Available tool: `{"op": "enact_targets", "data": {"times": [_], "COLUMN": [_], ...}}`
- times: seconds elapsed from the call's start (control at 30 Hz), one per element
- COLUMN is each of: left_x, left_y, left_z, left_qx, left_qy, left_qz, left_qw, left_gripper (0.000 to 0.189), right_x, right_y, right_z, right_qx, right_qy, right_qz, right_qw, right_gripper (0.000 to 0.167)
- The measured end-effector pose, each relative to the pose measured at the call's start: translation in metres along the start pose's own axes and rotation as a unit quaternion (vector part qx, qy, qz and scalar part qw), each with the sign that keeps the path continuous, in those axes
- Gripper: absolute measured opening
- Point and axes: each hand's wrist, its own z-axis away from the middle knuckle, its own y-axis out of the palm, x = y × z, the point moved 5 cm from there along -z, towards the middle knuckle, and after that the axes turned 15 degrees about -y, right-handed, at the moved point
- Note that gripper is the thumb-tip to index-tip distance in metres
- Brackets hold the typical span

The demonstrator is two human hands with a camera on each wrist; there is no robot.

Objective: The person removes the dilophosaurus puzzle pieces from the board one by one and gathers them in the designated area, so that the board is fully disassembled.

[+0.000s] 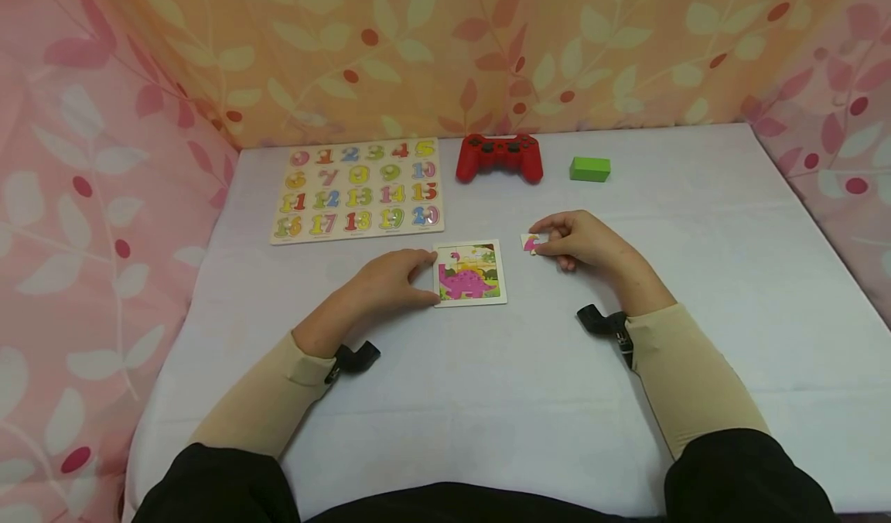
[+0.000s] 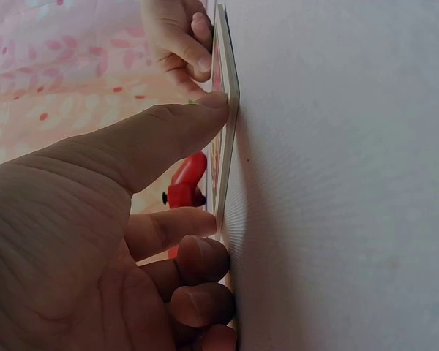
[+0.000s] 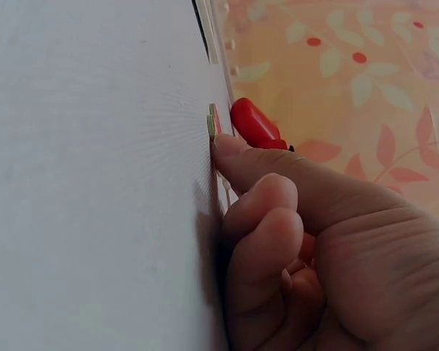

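Observation:
A small square jigsaw puzzle (image 1: pixel 469 282) with a white frame and a pink dinosaur picture lies flat on the table. My left hand (image 1: pixel 390 279) is at its left side, thumb and index finger touching the frame's edge; the thumb (image 2: pixel 183 128) lies along the rim in the left wrist view, while the other fingers curl loosely. Right of the puzzle, my right hand (image 1: pixel 581 240) pinches a small puzzle piece (image 1: pixel 531 243), white with pink, between thumb and index finger. In the right wrist view the puzzle piece (image 3: pixel 211 124) appears edge-on, close over the cloth, partly hidden by the thumb.
A wooden number board (image 1: pixel 348 233) lies at the back left. Beside it are a red game controller (image 1: pixel 499 158) and, farther right, a green block (image 1: pixel 589 169). White cloth covers the table (image 1: pixel 487 399); patterned curtains (image 1: pixel 431 51) hang around its back and sides.

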Motion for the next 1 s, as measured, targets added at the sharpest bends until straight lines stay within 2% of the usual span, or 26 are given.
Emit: {"op": "enact_targets", "data": {"times": [0.13, 0.27, 0.43, 0.67, 1.0], "left_x": [0.000, 0.001, 0.002, 0.001, 0.000], "left_y": [0.000, 0.000, 0.001, 0.001, 0.000], "left_z": [0.000, 0.000, -0.002, -0.001, -0.001], "left_qx": [-0.003, -0.003, -0.002, 0.001, 0.000], "left_qy": [0.004, 0.003, 0.003, 0.005, 0.006], "left_qz": [-0.001, 0.000, 0.001, 0.001, -0.001], "left_qw": [1.0000, 1.0000, 1.0000, 1.0000, 1.0000], "left_gripper": [0.081, 0.081, 0.081, 0.081, 0.082], "right_x": [0.002, 0.013, 0.035, 0.064, 0.107], "right_y": [-0.002, -0.008, -0.015, -0.015, 0.001], "right_z": [0.001, 0.003, 0.006, 0.012, 0.013], "right_qx": [-0.008, -0.024, -0.042, -0.069, -0.055], "right_qy": [0.015, 0.018, -0.013, -0.058, -0.113], "right_qz": [0.003, 0.027, 0.068, 0.052, 0.048], "right_qw": [0.9998, 0.9992, 0.9968, 0.9946, 0.9909], "right_gripper": [0.052, 0.052, 0.049, 0.043, 0.040]}}
